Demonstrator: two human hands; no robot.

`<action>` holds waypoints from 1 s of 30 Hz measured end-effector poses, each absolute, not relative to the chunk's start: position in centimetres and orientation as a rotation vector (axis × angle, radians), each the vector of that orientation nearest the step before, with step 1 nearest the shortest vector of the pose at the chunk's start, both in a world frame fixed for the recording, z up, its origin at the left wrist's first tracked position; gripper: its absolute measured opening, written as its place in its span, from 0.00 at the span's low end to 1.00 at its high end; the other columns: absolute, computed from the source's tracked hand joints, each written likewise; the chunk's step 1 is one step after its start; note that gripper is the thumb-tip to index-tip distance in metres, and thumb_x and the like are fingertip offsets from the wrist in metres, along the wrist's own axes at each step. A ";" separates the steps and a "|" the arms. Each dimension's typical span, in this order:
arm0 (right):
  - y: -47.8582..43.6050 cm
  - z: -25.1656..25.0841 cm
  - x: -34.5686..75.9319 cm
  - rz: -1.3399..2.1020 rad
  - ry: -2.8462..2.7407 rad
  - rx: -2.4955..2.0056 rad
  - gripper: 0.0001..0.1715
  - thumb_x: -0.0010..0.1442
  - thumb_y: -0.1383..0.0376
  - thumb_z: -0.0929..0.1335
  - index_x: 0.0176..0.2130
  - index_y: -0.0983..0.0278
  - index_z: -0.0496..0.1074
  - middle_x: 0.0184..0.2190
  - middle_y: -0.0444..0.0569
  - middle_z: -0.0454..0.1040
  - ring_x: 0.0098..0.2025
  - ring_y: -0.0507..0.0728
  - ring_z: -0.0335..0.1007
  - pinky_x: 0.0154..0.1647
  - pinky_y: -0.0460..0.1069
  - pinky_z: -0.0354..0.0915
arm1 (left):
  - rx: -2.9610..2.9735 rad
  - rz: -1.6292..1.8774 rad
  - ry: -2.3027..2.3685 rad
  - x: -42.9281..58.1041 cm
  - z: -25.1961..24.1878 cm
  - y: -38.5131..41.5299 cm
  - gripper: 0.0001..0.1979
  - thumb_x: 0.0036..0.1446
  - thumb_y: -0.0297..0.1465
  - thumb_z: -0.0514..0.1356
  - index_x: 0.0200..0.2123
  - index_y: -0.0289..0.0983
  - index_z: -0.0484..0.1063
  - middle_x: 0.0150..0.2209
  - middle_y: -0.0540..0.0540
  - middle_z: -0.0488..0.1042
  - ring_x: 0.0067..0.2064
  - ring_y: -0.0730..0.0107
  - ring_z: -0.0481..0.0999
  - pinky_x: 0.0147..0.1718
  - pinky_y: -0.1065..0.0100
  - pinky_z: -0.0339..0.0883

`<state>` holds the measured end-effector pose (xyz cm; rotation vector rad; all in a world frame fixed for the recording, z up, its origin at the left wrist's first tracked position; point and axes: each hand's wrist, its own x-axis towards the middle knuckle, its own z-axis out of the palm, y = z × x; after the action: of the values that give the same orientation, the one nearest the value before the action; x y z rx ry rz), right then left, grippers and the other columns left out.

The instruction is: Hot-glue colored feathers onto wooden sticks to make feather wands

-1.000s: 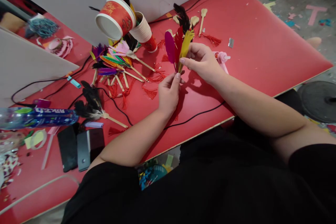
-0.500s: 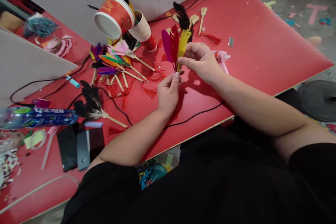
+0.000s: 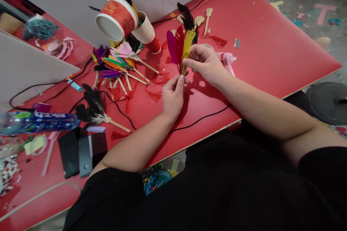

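Three upright feathers fan out over the table: a magenta feather (image 3: 171,46), a red feather (image 3: 179,43) and a yellow feather (image 3: 188,42). My left hand (image 3: 173,95) is closed around their lower ends, and whatever handle sits in the fist is mostly hidden. Thumb and fingers of my right hand (image 3: 204,64) pinch the yellow feather low on its right side. Partly behind that hand lies a pink glue gun (image 3: 227,58). A black feather (image 3: 186,13) shows beyond the yellow one, close to a loose wooden stick (image 3: 208,21) with a red tassel (image 3: 217,40).
Several finished feather fans (image 3: 121,63) lie left, beside stacked paper cups (image 3: 145,30) and a tilted paper tub (image 3: 116,18). A black feather fan (image 3: 93,106), bottle (image 3: 40,121) and phones (image 3: 69,153) are nearer. A black cable (image 3: 200,119) crosses the red table; a blade (image 3: 237,43) lies right.
The view has shifted very slightly. Both hands keep the same grip on the feathers, with hardly any movement.
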<state>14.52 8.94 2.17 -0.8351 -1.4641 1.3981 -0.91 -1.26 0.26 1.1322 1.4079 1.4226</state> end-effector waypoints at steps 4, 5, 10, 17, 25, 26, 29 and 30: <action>9.0 2.0 14.6 1.365 -1.485 -0.843 0.29 0.64 0.45 0.87 0.43 0.54 0.73 0.37 0.45 0.73 0.43 0.61 0.76 0.44 0.58 0.83 | 1.097 1.377 1.461 -0.7 0.7 -1.2 0.19 0.76 0.51 0.75 0.44 0.40 0.88 0.37 0.46 0.87 0.33 0.71 0.79 0.31 0.69 0.72; 9.0 2.0 14.6 1.358 -1.491 -0.850 0.31 0.63 0.43 0.87 0.42 0.54 0.72 0.36 0.45 0.72 0.43 0.61 0.75 0.44 0.58 0.83 | 1.100 1.375 1.467 -0.6 0.8 -1.2 0.19 0.76 0.51 0.75 0.44 0.40 0.88 0.37 0.46 0.87 0.33 0.72 0.79 0.31 0.69 0.71; 9.2 1.7 14.5 1.327 -1.513 -0.833 0.36 0.60 0.37 0.88 0.41 0.53 0.72 0.35 0.45 0.71 0.42 0.62 0.73 0.45 0.59 0.83 | 1.134 1.389 1.463 -0.8 0.5 -1.1 0.20 0.78 0.50 0.73 0.40 0.40 0.88 0.38 0.44 0.89 0.30 0.73 0.76 0.30 0.68 0.69; 9.2 1.4 14.4 1.298 -1.509 -0.802 0.33 0.62 0.38 0.88 0.41 0.53 0.74 0.37 0.45 0.72 0.42 0.61 0.73 0.48 0.59 0.83 | 1.111 1.428 1.406 -1.0 0.1 -1.1 0.19 0.77 0.50 0.74 0.40 0.41 0.89 0.30 0.50 0.81 0.24 0.74 0.64 0.25 0.67 0.60; 8.9 1.8 14.3 1.298 -1.500 -0.851 0.31 0.62 0.40 0.87 0.41 0.54 0.74 0.36 0.45 0.73 0.41 0.61 0.71 0.49 0.60 0.82 | 1.118 1.390 1.441 -1.0 0.0 -1.1 0.21 0.78 0.51 0.73 0.41 0.40 0.87 0.38 0.44 0.88 0.28 0.74 0.71 0.26 0.69 0.63; 8.9 1.8 14.3 1.301 -1.501 -0.853 0.32 0.62 0.40 0.87 0.41 0.54 0.74 0.36 0.45 0.72 0.41 0.61 0.71 0.48 0.59 0.82 | 1.118 1.385 1.447 -1.0 0.0 -1.1 0.21 0.77 0.51 0.73 0.41 0.40 0.87 0.37 0.44 0.88 0.28 0.73 0.71 0.27 0.69 0.64; 8.9 1.7 14.3 1.311 -1.504 -0.845 0.33 0.62 0.38 0.86 0.42 0.53 0.74 0.37 0.44 0.71 0.41 0.60 0.70 0.47 0.58 0.81 | 1.111 1.380 1.448 -1.0 0.2 -1.1 0.19 0.77 0.50 0.74 0.42 0.40 0.87 0.34 0.46 0.86 0.27 0.73 0.71 0.27 0.68 0.65; 8.9 1.7 14.3 1.306 -1.510 -0.842 0.33 0.63 0.37 0.86 0.43 0.53 0.74 0.37 0.44 0.71 0.41 0.60 0.70 0.47 0.58 0.81 | 1.108 1.380 1.445 -1.0 0.2 -1.1 0.18 0.77 0.49 0.74 0.42 0.40 0.87 0.34 0.46 0.85 0.27 0.73 0.71 0.28 0.68 0.66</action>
<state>14.29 8.89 1.71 -0.8425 -1.5104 1.3056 -0.98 -1.10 0.24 1.1085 1.4450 1.3803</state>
